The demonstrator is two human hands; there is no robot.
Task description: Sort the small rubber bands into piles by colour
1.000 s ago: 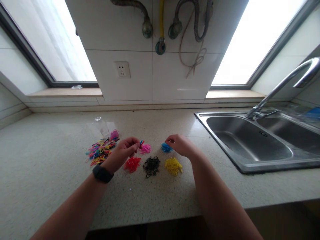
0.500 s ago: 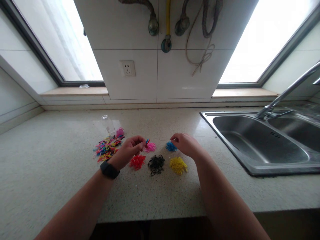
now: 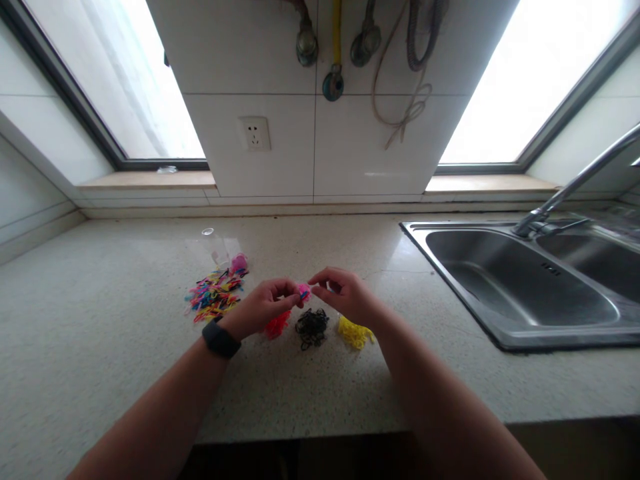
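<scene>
My left hand [image 3: 265, 305], with a dark watch on the wrist, pinches small rubber bands [image 3: 303, 295] whose blue edge shows against pink. Close to its fingertips, my right hand [image 3: 343, 291] reaches in from the right, thumb and forefinger apart with nothing visible between them. Behind the left fingertips lies a pink pile of bands [image 3: 307, 289], partly covered. A red pile [image 3: 277, 325] sits below the left hand, a black pile [image 3: 312, 329] between the two arms, and a yellow pile [image 3: 354, 333] under the right wrist. The right hand hides the blue pile.
A mixed heap of coloured bands [image 3: 214, 297] lies left of my left hand, with a pink round object [image 3: 239, 263] and a clear container [image 3: 214, 248] behind it. To the right is a steel sink [image 3: 480, 333] with a faucet [image 3: 575, 183]. The counter's front edge runs below my forearms.
My right hand has moved left from the blue pile to my left fingertips, its fingers now apart. My left hand has shifted slightly right, still pinching the bands.
</scene>
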